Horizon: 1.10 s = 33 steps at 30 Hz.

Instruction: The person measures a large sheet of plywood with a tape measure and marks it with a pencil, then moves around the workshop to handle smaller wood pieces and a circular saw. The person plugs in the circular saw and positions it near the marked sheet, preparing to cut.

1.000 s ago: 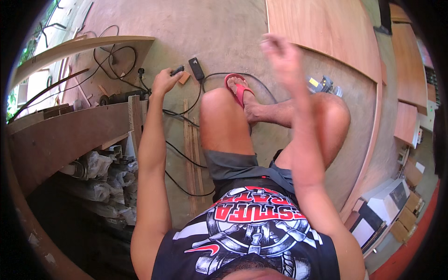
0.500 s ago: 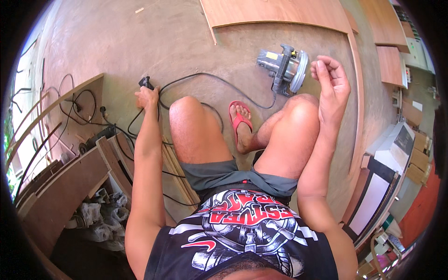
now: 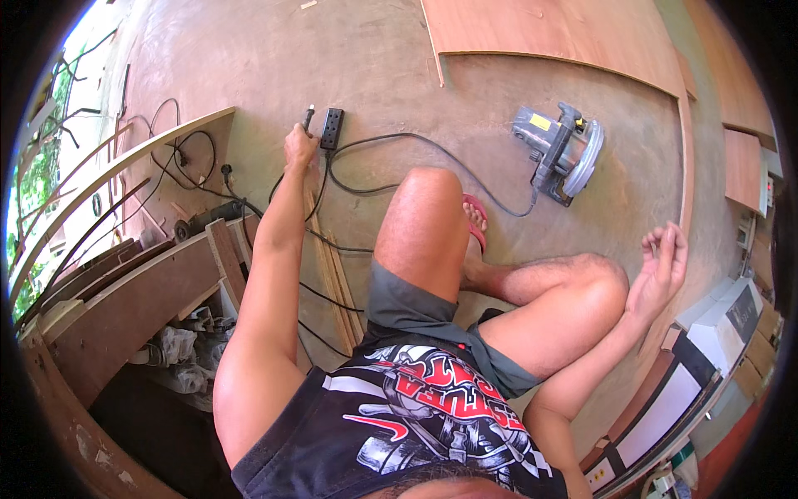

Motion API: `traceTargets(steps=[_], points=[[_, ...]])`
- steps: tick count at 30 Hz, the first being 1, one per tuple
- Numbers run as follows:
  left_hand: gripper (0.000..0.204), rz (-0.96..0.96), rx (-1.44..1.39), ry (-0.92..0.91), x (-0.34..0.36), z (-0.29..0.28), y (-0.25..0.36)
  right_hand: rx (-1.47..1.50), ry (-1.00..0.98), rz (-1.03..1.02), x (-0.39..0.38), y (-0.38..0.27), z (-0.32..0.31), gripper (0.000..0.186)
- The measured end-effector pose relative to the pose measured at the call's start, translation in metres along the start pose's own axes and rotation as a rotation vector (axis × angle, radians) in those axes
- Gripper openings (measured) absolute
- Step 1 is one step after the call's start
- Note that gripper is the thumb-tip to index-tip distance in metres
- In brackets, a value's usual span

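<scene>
On the left, my left hand (image 3: 301, 150) is closed around a black power plug (image 3: 308, 118), its tip pointing away from me. Just right of that hand lies a black power strip (image 3: 332, 130) with several sockets, apart from the plug. A dark cord (image 3: 449, 150) loops across the floor to a grey circular saw (image 3: 559, 150) with a silver guard, which rests beyond my right leg. My right hand (image 3: 661, 270) holds nothing; its fingers curl loosely, partly apart, in the air beside my right knee.
Large plywood sheets (image 3: 549, 33) lie at the far side. Thin wooden strips (image 3: 334, 274) and more cords lie beside my left leg. A wooden frame (image 3: 137, 320) with plastic bags (image 3: 179, 345) under it stands at left. A white-and-black cabinet-like object (image 3: 665, 391) is at right.
My left hand has come away from the power strip with the plug in it. My right hand has moved outward and lower past my knee. The view has shifted and tilted.
</scene>
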<state>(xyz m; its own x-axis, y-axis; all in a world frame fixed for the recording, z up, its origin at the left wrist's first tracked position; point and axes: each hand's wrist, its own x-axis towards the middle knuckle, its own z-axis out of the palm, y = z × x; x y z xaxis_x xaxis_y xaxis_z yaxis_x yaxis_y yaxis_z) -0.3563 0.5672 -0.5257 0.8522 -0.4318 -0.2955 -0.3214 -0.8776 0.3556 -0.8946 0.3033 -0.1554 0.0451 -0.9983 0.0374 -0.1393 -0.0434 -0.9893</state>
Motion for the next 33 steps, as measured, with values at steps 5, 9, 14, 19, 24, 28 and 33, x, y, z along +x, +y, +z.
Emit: traceTargets(steps=[5,9,14,19,24,28,33], points=[[0.037,0.002,0.046,0.074,-0.016,-0.029,0.041,-0.030,0.030,0.011,-0.006,-0.005,-0.019,0.021],[0.032,0.133,0.162,-0.010,-0.027,-0.058,0.053,-0.080,0.025,0.012,-0.010,-0.007,-0.026,0.021],[0.023,0.294,0.329,-0.151,-0.032,-0.066,0.060,-0.078,0.041,0.025,-0.013,-0.006,-0.031,0.021],[0.019,0.546,0.469,-0.063,-0.029,-0.055,0.067,-0.107,0.047,0.010,-0.017,-0.008,-0.031,0.021],[0.014,0.675,0.642,-0.081,-0.013,-0.044,0.080,-0.389,0.234,0.011,-0.021,-0.013,-0.014,0.021],[0.019,0.666,0.674,-0.134,-0.016,-0.028,0.090,-0.502,0.136,-0.132,-0.040,-0.022,0.012,0.017],[0.016,0.692,0.578,-0.052,-0.024,-0.029,0.081,-0.233,-0.069,-0.063,-0.042,0.017,0.054,0.016]])
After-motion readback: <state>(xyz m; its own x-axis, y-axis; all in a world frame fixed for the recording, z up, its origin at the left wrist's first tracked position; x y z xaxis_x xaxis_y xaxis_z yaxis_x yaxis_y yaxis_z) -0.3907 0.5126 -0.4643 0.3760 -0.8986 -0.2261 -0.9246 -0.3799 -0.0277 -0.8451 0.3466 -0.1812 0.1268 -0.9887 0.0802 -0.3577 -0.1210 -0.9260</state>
